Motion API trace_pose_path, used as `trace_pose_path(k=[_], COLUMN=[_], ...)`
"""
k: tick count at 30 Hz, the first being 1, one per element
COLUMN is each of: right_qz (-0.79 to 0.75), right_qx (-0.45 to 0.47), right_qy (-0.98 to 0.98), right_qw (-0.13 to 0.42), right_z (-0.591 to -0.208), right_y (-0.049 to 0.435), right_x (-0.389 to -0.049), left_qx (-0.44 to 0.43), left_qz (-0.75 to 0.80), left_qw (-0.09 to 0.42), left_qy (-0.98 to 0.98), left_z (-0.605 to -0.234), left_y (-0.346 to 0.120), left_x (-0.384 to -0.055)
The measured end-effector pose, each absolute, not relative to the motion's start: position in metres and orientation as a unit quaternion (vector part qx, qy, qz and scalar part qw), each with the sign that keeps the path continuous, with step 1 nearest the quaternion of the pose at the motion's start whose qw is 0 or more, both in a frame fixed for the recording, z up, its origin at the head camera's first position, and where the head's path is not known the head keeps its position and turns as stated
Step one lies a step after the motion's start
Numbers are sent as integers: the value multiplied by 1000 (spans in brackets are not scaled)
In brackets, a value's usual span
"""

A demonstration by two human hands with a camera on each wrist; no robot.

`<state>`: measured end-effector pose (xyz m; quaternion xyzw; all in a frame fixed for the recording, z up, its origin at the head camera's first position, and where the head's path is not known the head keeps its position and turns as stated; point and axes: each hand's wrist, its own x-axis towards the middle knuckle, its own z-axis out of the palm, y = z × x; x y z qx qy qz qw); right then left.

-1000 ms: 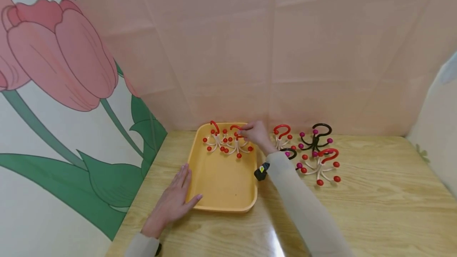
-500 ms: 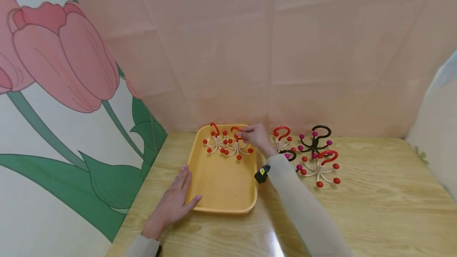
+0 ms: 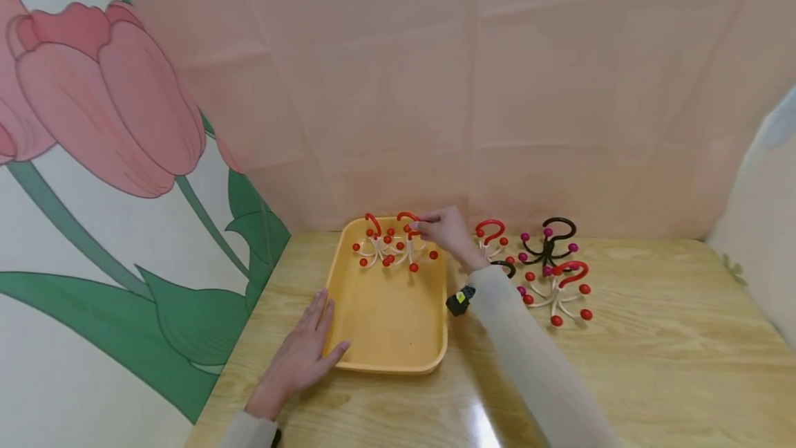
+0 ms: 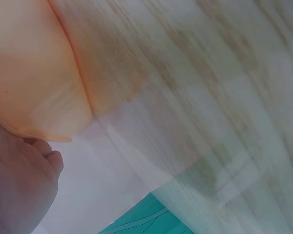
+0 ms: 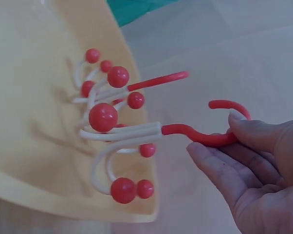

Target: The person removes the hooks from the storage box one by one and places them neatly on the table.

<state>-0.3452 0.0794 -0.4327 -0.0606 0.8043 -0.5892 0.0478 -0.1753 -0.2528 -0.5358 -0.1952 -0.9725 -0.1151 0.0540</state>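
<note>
The right hand (image 3: 446, 234) pinches the red hook (image 5: 214, 140) of a white hanger (image 5: 144, 130) between thumb and fingers, gripping it at the top alone while the ball-tipped arms spread below. This held hanger is at the far right of the yellow tray (image 3: 385, 316), within its rim; whether its lowest balls touch the tray floor cannot be told. Because the smooth, curved hook is pinched at one end, the hanger could swivel or slip and tip over if let go off balance. Just beside it, inside the tray, a second white hanger (image 3: 376, 246) has its arms overlapping in view, though contact is unclear; a sideways pull might snag ball on ball and drag both. The left hand (image 3: 301, 351) lies along the tray's left side, fingers extended, thumb over the near corner, holding nothing; should it press unevenly, the tray could slide. To the right on the wooden table (image 3: 671, 296) are two more white hangers, one at the back (image 3: 486, 247) and one in front (image 3: 555, 294), plus two black ones, one (image 3: 548, 249) plainly visible, the other (image 3: 513, 268) partly behind the right sleeve (image 3: 528, 344), which could brush its neighbours.
</note>
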Motion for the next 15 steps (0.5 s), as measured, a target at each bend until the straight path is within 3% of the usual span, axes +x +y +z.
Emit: trace_pose_path(k=[15], right_qz=[-542], right_qx=[-88], right_qy=[835], right_qw=[33], right_z=[-371], right_y=[87], right_x=[-307], left_qx=[-192], left_qz=[-114], left_qw=[50], left_qy=[-973], left_z=[-537], left_y=[-255], left_x=[-176])
